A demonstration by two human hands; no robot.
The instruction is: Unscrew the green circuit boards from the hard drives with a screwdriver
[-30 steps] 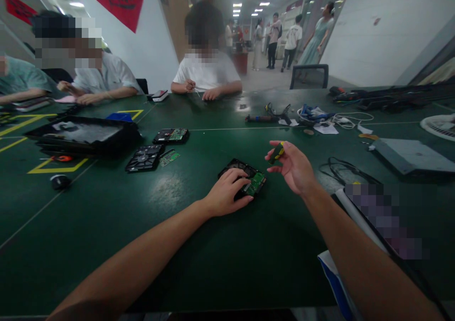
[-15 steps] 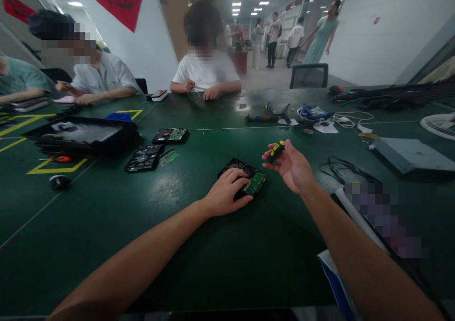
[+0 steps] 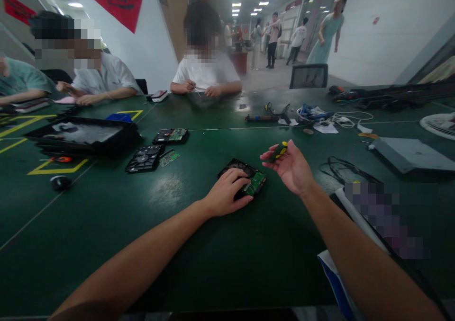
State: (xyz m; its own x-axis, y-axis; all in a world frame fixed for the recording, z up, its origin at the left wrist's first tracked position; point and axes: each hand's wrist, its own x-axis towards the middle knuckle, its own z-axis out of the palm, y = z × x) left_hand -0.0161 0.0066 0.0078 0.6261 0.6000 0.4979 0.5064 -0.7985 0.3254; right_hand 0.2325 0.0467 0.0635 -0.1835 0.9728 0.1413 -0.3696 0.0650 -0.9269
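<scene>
A black hard drive with a green circuit board facing up lies on the green table in front of me. My left hand rests on its near left corner, fingers curled over the edge and holding it down. My right hand hovers palm up just right of the drive. It loosely holds a small screwdriver with a black and yellow handle between thumb and fingers.
Two more opened drives and a loose green board lie to the left, beside a black tray. Cables and tools sit at the far right, a grey case nearer. People sit across the table.
My right hand has turned the screwdriver slightly and shifted a little left. My left hand stays on the drive.
</scene>
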